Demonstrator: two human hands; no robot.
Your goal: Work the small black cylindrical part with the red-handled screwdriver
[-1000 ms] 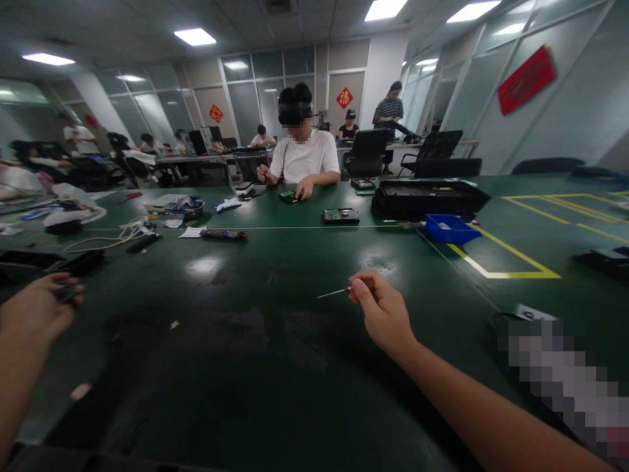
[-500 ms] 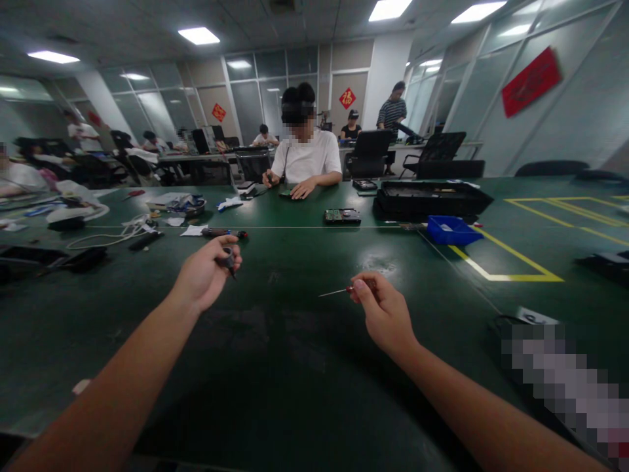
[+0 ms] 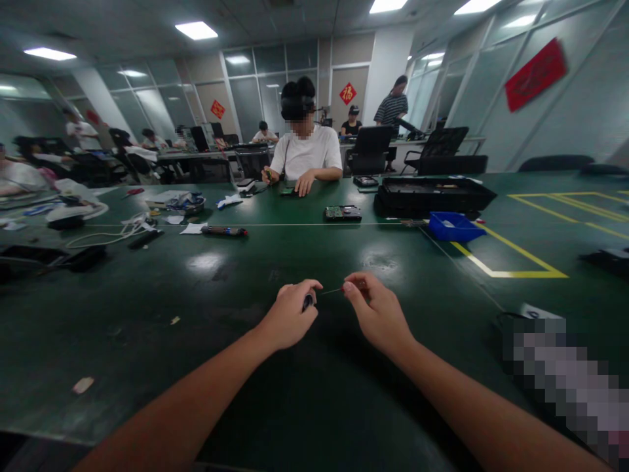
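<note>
the worktop (image 3: pixel 211 275) is smooth and glossy, with pale patches of sheen. the screwdriver (image 3: pixel 332 291) has a slim metal shaft. toward the far edge, the blue bin (image 3: pixel 445 232) looks like smooth plastic, the long black tray (image 3: pixel 432 204) like duller plastic, the white scrap (image 3: pixel 193 228) like matt paper.

Both hands bare: left hand (image 3: pixel 287 318) and right hand (image 3: pixel 383 311), slim, slender fingers, smooth rounded backs. Right thumbnail (image 3: pixel 348 286) visible right at the grip, looks short; finer nail detail too small to read. Just behind each grip: left wrist (image 3: pixel 265 335) and right wrist (image 3: pixel 407 346), narrow, uncovered. Further back: left forearm (image 3: pixel 206 387) and right forearm (image 3: pixel 466 396), also bare, smooth outline, tapering toward the grip, widest where the view cuts them off. Skin texture too blurred to make out.
</note>
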